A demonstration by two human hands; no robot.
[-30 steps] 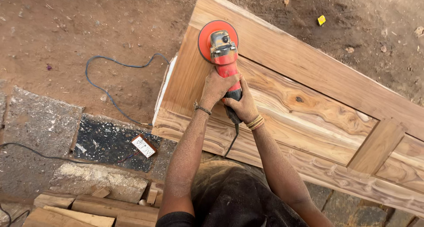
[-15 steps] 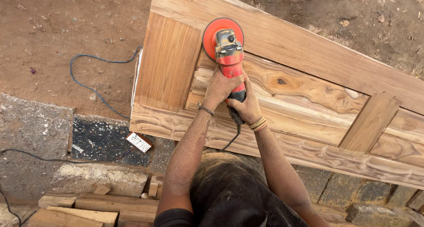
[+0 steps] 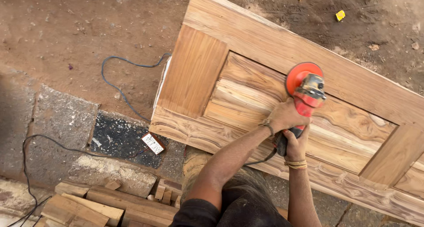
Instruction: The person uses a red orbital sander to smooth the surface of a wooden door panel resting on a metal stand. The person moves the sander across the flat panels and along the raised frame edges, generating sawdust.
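Change: red disc sander point(image 3: 306, 86) shifted from panel's left end to centre-right of wooden door point(image 3: 247, 45) | left hand point(image 3: 286, 115) grip clamped on body | right hand point(image 3: 297, 144) grip clamped on handle | sanding advancing along panel.

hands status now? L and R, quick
Left hand: closed over the body of the red sander, which sits on the wooden door.
Right hand: closed around the sander's rear handle.

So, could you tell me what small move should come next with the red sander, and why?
Probably slide the red disc sander further right along the raised wooden door panel. Both hands, left hand and right hand, grip it, the disc sits at the panel's upper edge, and the grain beyond looks unsanded.
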